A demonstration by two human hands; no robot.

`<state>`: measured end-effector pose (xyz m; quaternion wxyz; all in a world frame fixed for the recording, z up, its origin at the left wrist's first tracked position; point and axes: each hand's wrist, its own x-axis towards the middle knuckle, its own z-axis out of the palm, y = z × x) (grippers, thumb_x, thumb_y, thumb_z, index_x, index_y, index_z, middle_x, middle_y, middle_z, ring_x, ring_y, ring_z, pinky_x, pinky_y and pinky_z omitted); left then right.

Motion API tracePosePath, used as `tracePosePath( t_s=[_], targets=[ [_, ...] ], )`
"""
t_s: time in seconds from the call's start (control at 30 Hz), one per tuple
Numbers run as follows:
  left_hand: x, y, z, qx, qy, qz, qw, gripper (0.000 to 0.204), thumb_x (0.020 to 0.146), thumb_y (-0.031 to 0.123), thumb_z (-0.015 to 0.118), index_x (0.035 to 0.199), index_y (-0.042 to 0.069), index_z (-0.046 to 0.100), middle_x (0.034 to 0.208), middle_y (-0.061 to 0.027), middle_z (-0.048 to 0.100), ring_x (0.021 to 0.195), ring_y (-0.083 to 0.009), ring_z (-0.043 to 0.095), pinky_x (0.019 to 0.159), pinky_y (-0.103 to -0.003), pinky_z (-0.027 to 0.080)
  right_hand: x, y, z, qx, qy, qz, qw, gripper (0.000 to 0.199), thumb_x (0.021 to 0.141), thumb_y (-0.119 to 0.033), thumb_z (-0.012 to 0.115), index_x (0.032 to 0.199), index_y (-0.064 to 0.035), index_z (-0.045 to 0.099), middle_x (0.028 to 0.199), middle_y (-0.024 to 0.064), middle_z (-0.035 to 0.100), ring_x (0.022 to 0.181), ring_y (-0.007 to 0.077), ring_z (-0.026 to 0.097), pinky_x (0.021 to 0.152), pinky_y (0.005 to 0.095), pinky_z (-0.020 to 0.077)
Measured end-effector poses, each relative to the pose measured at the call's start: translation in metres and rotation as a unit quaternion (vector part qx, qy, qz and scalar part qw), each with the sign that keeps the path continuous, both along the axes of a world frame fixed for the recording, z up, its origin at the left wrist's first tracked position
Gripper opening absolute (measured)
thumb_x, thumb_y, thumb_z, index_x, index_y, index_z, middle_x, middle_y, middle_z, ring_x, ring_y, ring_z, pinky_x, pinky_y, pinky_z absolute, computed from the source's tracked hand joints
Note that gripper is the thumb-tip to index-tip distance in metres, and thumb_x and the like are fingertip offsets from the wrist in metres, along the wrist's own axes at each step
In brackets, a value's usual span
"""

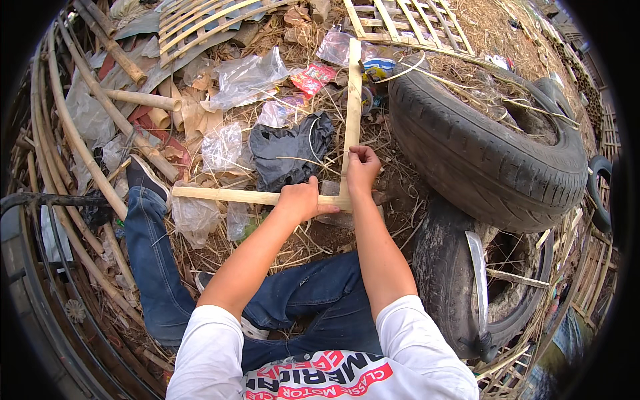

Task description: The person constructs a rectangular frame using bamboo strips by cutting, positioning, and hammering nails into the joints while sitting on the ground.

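Two pale bamboo strips meet at a right angle in front of me, forming an L. One strip runs out to the left from the corner; the other strip points away from me. My left hand is closed round the left-running strip, just short of the corner, its thumb lying along the strip toward the joint. With fingers pinched together, my right hand grips the far-pointing strip a little above the corner. A block-like piece lies under the corner, partly hidden.
A large tyre lies at the right, on top of another tyre. A long blade leans there. A black plastic bag and clear wrappers litter the ground. Bamboo poles bend along the left; slatted bamboo panels lie beyond.
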<state>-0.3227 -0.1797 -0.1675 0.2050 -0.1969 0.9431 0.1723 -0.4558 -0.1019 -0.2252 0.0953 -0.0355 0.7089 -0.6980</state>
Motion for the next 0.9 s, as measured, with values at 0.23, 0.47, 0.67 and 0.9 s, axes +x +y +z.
tracePosePath(
  t_s=[0.23,0.47,0.67,0.9],
  targets=[
    [0.007,0.004,0.007,0.026,-0.003,-0.006,1.000,0.087,0.070,0.073,0.062,0.102,-0.007,0.048,0.082,-0.0243,0.066,0.080,-0.0383,0.067,0.071,-0.046,0.053,0.012,0.008,0.016,-0.004,0.001,-0.004,1.000,0.008,0.082,0.002,0.058,0.081,-0.0018,0.064,0.068,-0.0006,0.058,0.060,0.0070,0.052,0.057,0.0240,0.0414],
    [-0.004,-0.001,-0.001,0.010,-0.003,-0.002,1.000,0.095,0.066,0.080,0.059,0.105,-0.007,0.050,0.082,-0.0205,0.068,0.080,-0.0345,0.068,0.071,-0.043,0.054,-0.010,-0.001,0.005,-0.001,0.008,-0.008,1.000,0.006,0.083,0.000,0.059,0.081,-0.0018,0.065,0.068,-0.0001,0.059,0.060,0.0075,0.052,0.057,0.0244,0.0414],
    [-0.003,-0.003,-0.003,0.023,-0.018,0.006,1.000,0.097,0.065,0.081,0.058,0.106,-0.006,0.050,0.088,-0.0223,0.068,0.085,-0.0350,0.068,0.075,-0.043,0.054,-0.010,0.004,0.006,0.010,-0.001,0.032,0.999,0.005,0.081,0.001,0.061,0.082,-0.0009,0.065,0.073,0.0001,0.062,0.065,0.0072,0.053,0.062,0.0233,0.0428],
    [-0.005,-0.003,0.002,0.025,-0.037,-0.010,0.999,0.090,0.071,0.076,0.059,0.106,-0.006,0.048,0.091,-0.0248,0.067,0.089,-0.0376,0.067,0.078,-0.045,0.052,-0.011,0.032,0.034,0.056,0.037,0.022,0.997,0.008,0.080,0.000,0.059,0.085,-0.0004,0.066,0.072,0.0023,0.063,0.063,0.0091,0.053,0.060,0.0266,0.0437]
  ],
)
